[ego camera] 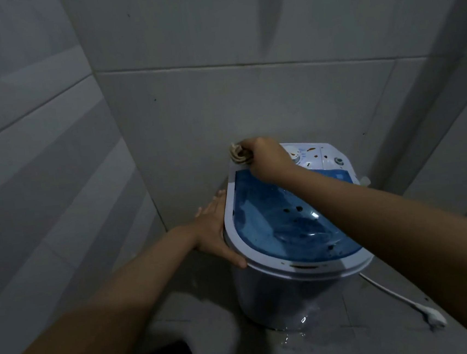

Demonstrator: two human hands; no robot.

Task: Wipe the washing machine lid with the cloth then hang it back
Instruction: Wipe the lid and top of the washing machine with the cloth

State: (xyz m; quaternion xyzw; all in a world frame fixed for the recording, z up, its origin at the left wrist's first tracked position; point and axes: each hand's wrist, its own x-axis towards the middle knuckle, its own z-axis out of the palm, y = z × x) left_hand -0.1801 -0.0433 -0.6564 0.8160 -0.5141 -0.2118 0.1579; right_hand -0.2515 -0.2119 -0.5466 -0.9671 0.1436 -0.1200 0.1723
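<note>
Right hand [265, 159] clenched on cloth [240, 155] at far-left lid [288, 220] corner; left hand [214, 230] flat, open, bracing washer [280, 295]. Risks: light tub tipping, wet floor [357, 344] near plug [434, 318].

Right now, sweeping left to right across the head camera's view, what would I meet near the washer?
Left hand against the washer's side → bunched cloth in the right hand → blue lid → control dial → white plug on the floor.

floor [357, 344]: grey tiles | washing machine [283, 294] | white cord [395, 295]
</note>
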